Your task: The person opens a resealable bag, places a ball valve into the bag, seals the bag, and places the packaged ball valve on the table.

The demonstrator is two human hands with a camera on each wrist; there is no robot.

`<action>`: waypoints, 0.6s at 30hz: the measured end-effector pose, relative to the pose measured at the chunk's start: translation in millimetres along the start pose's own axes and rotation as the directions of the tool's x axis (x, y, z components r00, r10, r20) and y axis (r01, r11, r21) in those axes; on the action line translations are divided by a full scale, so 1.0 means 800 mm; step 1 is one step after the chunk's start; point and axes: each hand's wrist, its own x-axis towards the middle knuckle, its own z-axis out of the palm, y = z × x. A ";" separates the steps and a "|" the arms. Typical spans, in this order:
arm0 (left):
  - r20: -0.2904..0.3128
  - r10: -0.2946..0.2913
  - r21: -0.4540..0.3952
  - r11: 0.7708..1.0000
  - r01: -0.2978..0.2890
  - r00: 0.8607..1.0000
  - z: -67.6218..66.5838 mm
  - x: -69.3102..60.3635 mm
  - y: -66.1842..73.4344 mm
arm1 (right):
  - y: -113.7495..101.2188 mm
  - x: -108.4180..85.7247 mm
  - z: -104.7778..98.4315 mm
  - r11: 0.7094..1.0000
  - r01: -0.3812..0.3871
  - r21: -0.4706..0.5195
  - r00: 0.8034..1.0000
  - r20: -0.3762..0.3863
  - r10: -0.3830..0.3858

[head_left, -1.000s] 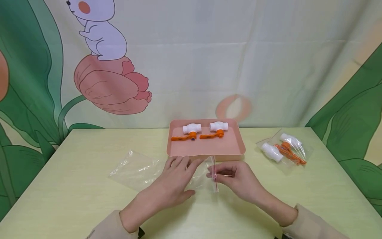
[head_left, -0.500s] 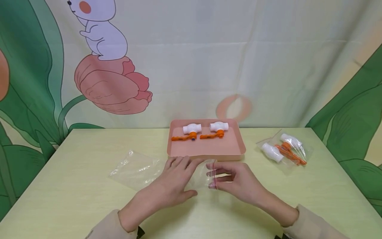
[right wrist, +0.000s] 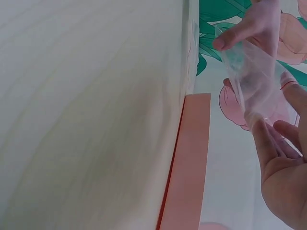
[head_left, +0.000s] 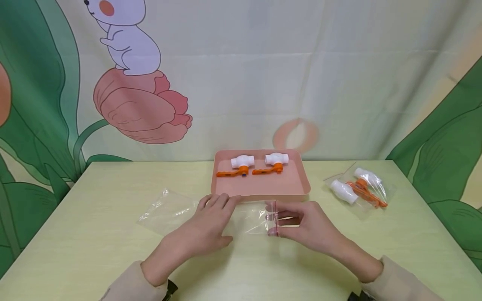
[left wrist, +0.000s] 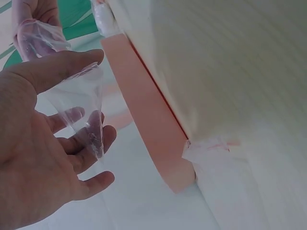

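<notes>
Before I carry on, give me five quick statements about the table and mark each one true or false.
1. Two white valves with orange handles lie in the tray. True.
2. The filled bag is left of the tray. False: the filled bag lies to its right.
3. The right hand is at the red-lined end of the clear bag. True.
4. The left hand is reaching into the tray. False: the left hand is on the clear bag.
5. The tray is green. False: it is pink.
</notes>
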 end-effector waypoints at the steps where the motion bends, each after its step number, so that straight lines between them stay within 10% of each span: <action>1: -0.004 0.000 -0.004 1.000 0.000 1.000 0.000 0.000 -0.001 | 0.000 0.000 0.000 1.000 -0.001 0.005 1.000 0.001 0.001; 18: 0.030 -0.002 -0.027 1.000 0.003 1.000 -0.004 0.000 -0.001 | -0.002 0.002 0.000 0.983 0.121 -0.138 0.993 0.019 -0.119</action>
